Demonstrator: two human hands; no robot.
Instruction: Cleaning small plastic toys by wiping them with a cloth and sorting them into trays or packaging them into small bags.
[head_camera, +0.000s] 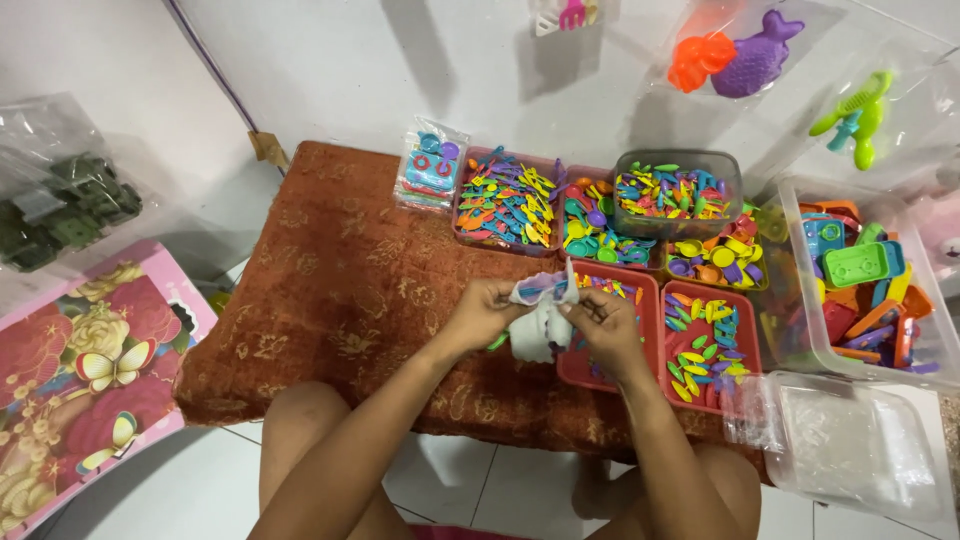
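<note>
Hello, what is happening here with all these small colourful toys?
A person sits at a low table with a rust-red cloth. The left hand and right hand together hold a small plastic bag, each grip pinching its top. Behind it stand red trays of small toy cutlery and dishes. A clear bin holds bigger toys.

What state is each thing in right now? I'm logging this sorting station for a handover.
Left hand: pinching the small plastic bag's edge.
Right hand: gripping the same bag.
Small plastic bag: held up, crumpled.
Red trays: uncovered, holding coloured toy pieces.
Grey tub: stacked on trays, full.
Clear bin: lidless, filled with larger toys.
</note>
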